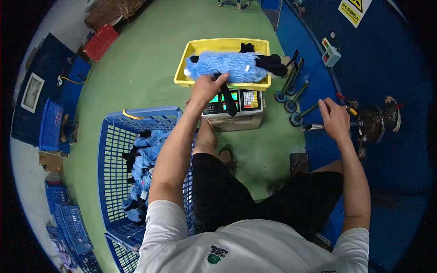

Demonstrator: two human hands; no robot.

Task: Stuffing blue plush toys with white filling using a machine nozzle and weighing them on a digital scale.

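Observation:
A blue furry plush toy (225, 65) with black limbs lies across a yellow tray (200, 84) that sits on a digital scale (250, 99). My left hand (207, 92) is closed at the toy's near side, its thumb against a black limb. That limb hangs over the tray's rim in front of the scale's lit display. My right hand (336, 119) is at the right, its fingers loosely bent and nothing visible in them. Just below its fingers, a metal nozzle (313, 127) sticks out of the blue machine (396, 154). The undersides of both hands are hidden.
Left of my legs stands a blue plastic basket (109, 175) with several blue and black plush toys (144, 161). A foot-pedal assembly (296, 119) with round feet is beside the machine. A switch box (331, 57) is mounted on it. Blue crates (75, 227) line the left wall.

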